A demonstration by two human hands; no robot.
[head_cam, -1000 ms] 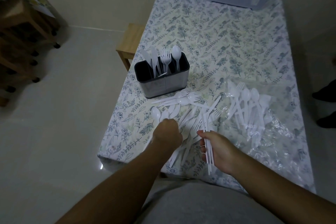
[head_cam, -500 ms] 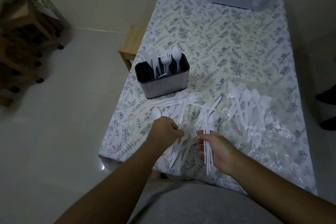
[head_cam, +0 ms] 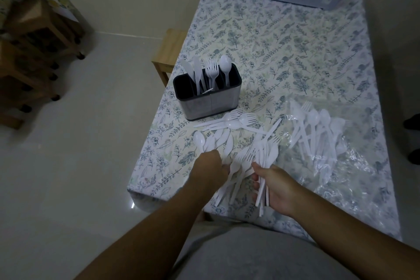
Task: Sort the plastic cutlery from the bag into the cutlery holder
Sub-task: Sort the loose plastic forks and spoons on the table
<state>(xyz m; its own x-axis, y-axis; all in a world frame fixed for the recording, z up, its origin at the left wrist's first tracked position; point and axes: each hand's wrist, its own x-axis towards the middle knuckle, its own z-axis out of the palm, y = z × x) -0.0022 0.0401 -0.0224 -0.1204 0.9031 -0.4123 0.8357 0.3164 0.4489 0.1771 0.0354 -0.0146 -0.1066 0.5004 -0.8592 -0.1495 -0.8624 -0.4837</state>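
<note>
White plastic cutlery [head_cam: 229, 134] strewn on table, more on clear bag [head_cam: 336, 157], some upright in black-lined holder [head_cam: 208, 95]

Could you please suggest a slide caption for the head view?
Right hand holds a bundle of white forks while left hand reaches into loose cutlery beside the part-filled cutlery holder.

Both forearms are seen bare, with no sleeves, watch or rings visible on the left hand [head_cam: 210, 167] or the right hand [head_cam: 276, 186]. A plain grey garment [head_cam: 256, 254] is worn over the torso.
</note>
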